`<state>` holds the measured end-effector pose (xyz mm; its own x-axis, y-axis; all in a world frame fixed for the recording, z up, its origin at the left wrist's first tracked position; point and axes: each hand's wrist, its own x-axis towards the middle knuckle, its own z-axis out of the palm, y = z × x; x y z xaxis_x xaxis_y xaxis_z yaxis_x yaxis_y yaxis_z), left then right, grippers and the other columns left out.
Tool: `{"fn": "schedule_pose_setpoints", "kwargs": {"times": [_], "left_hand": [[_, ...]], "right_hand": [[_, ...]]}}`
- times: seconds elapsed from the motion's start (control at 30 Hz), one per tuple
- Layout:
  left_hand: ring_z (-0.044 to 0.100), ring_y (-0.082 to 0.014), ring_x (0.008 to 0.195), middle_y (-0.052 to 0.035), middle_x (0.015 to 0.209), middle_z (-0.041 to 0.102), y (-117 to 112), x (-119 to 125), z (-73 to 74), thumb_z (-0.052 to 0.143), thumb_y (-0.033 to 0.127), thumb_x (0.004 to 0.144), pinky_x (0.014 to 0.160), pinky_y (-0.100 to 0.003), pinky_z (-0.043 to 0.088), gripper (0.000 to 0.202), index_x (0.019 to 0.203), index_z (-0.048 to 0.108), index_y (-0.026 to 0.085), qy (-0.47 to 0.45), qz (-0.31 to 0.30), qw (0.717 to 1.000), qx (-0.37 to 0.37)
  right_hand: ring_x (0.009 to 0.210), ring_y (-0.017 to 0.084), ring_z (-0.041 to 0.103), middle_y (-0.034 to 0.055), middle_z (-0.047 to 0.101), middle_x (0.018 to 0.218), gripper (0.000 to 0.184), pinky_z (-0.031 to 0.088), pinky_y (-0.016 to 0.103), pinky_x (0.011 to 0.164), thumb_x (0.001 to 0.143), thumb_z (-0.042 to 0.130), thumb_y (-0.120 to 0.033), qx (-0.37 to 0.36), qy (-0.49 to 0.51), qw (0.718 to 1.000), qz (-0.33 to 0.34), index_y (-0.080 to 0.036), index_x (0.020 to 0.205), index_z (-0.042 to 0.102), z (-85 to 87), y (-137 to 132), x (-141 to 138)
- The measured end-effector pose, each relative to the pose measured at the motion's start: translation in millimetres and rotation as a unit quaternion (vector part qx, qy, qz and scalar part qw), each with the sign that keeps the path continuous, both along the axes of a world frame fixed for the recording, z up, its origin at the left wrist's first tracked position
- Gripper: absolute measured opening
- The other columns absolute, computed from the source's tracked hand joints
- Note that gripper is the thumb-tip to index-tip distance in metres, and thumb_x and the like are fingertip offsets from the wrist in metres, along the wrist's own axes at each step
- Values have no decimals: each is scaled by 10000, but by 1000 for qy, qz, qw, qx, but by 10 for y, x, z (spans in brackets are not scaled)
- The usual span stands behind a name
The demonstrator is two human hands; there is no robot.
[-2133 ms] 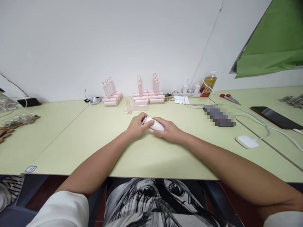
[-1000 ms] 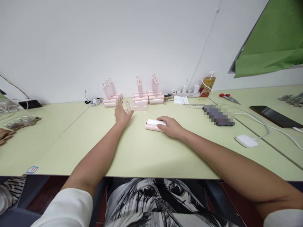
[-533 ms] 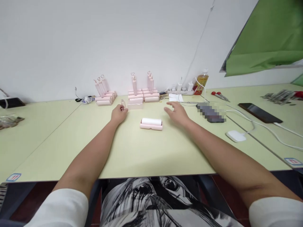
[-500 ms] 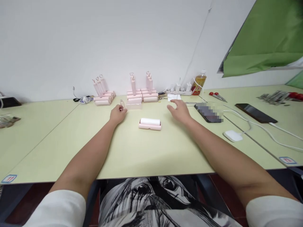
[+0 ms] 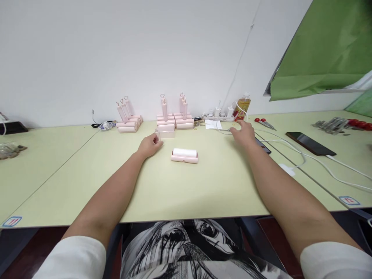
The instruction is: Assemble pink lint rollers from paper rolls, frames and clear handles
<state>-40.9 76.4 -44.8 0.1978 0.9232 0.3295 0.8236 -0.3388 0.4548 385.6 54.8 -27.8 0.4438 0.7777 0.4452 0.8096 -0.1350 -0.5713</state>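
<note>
My left hand [image 5: 150, 146] is closed around a small clear tube-like piece [image 5: 157, 135] that sticks up from its fingers. Just beyond it lies a translucent pink cover [image 5: 167, 134]; I cannot tell whether they touch. In the middle of the table a pink case with a white roll [image 5: 185, 153], looking like a mini lint roller, lies apart from both hands. My right hand [image 5: 244, 133] reaches over a black phone [image 5: 263, 145], partly hiding it. Its fingers are spread with nothing visible in them, near a thin white cable.
Pink rollers [image 5: 184, 121] lie stacked by the wall, several pink handles upright on them. A power strip [image 5: 217, 117], white paper [image 5: 213, 124] and drink bottle [image 5: 243, 105] stand right of them. Further right are red-tipped tools [image 5: 264, 123] and another phone [image 5: 310, 143]. Cables lie left [image 5: 106, 126].
My right hand has moved right, from beside the white paper to over the phone. My left hand has shifted slightly right with the clear piece, closer to the translucent cover.
</note>
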Motion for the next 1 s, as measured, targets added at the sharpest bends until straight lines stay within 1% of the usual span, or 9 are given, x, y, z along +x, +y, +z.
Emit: {"fn": "schedule_pose_setpoints", "kwargs": {"times": [0.07,0.13,0.27,0.4,0.5,0.63,0.8,0.87,1.0], "left_hand": [[538,-176,675,-15,729,612,-25,17,14,588,468,764,610,-287,385,265,745,512,214,-5,0,1000,-5],[538,-170,666,-8,718,611,-67,50,31,599,463,760,607,-282,386,267,736,511,212,-7,-11,1000,-9],[530,-162,637,0,695,604,-175,160,58,595,485,765,591,-279,378,290,733,523,206,1,-58,998,-25],[503,-161,612,-3,677,586,-258,271,63,578,517,766,563,-284,353,323,717,520,203,18,-85,996,-34],[495,-158,613,-2,671,575,-293,310,69,576,508,761,560,-282,346,320,703,512,200,18,-99,994,-39],[469,-145,589,13,621,523,-323,297,112,585,502,747,546,-277,329,333,647,483,201,0,-101,993,-66],[398,-120,528,26,572,451,-404,275,213,588,373,715,496,-275,280,270,581,428,201,15,-165,973,-163],[401,-123,530,23,583,467,-460,302,250,601,347,694,493,-279,280,245,581,440,202,28,-186,967,-171],[446,-138,556,13,621,539,-570,398,297,622,343,677,506,-283,309,181,623,517,206,38,-208,965,-158]], "right_hand": [[1195,324,508,173,562,1268,489,366,475,1035,792,581,-354,35,-27,997,56,-151,1237,597,53,-44,-198],[1117,301,566,157,592,1250,469,430,460,973,813,575,-359,43,-30,985,163,-160,1237,597,71,-128,-467],[1123,266,585,124,619,1257,437,448,430,972,855,575,-396,-19,-51,909,413,-185,1236,606,42,-397,-1047],[1143,277,569,125,609,1271,524,439,427,980,834,619,-427,-96,-110,835,531,-188,1297,571,36,-601,-1389],[1149,282,569,121,602,1297,572,439,416,978,816,635,-406,-134,-114,830,529,-187,1336,542,43,-627,-1434],[1152,292,575,116,577,1352,624,449,397,963,787,645,-342,-162,-73,884,432,-196,1376,502,30,-566,-1364],[971,265,631,94,657,1200,563,513,354,788,747,669,-340,-144,49,935,319,-216,1286,569,-14,-468,-1317],[792,215,637,88,686,1054,512,518,304,618,772,643,-358,-138,172,927,302,-210,1258,579,-31,-439,-1324],[512,138,498,34,614,730,381,401,236,369,807,606,-362,-138,377,852,335,-195,1149,606,-45,-421,-1351]]}}
